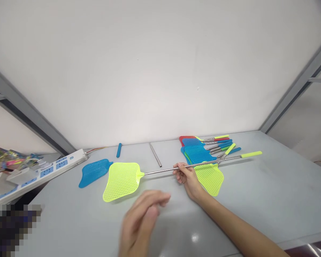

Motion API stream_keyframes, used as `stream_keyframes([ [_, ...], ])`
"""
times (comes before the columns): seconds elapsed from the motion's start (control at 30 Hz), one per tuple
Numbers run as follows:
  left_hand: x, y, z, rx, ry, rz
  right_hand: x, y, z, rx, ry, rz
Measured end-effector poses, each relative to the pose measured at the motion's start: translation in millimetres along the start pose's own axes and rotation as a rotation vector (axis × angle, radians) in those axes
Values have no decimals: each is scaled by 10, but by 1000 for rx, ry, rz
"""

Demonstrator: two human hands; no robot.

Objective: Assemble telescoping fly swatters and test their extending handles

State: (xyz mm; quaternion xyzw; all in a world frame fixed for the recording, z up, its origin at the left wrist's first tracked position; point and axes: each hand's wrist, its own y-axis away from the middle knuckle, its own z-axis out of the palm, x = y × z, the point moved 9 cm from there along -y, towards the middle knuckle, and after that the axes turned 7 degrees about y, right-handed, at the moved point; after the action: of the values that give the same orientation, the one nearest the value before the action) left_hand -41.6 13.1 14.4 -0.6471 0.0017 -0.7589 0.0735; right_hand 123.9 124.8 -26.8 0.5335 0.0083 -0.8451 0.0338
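My right hand (186, 176) pinches the metal rod of a yellow-green fly swatter (122, 180), holding it level just above the grey table (270, 200). The swatter's mesh head points left and its yellow-green grip (251, 154) points right. My left hand (141, 221) hovers low in front of me, blurred by motion, fingers loosely stretched and holding nothing. A loose blue swatter head (94, 172) lies beside the yellow-green head.
A pile of assembled swatters (203, 151) in red, blue and yellow-green lies behind my right hand. A bare metal rod (155, 155) and a blue grip sleeve (119, 150) lie near the wall. A white power strip (42, 171) sits at the left edge.
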Motion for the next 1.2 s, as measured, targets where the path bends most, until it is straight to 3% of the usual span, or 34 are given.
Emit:
stream_keyframes([
  [0.13,-570,-272,538,-182,107,-469,0,0,-10,2,1,-4],
  [0.17,-638,-337,612,-194,152,-504,2,-1,-9,0,-3,-5],
  [0.27,-647,-608,696,-209,271,-400,16,-12,-1,-15,-19,1],
  [0.33,-569,-803,647,-203,255,-254,22,-18,-2,-20,-22,5],
  [0.47,-542,-1029,530,-212,203,-179,13,-17,20,-68,-13,29],
  [0.67,-624,-843,666,-507,82,-337,19,44,154,-274,101,120],
  [0.87,-646,-610,766,-698,24,-424,202,230,305,-571,179,308],
  [1.0,-608,-544,757,-698,-75,-390,272,349,359,-665,160,399],
  [1.2,-531,-450,809,-689,-96,-396,306,443,408,-686,200,457],
])
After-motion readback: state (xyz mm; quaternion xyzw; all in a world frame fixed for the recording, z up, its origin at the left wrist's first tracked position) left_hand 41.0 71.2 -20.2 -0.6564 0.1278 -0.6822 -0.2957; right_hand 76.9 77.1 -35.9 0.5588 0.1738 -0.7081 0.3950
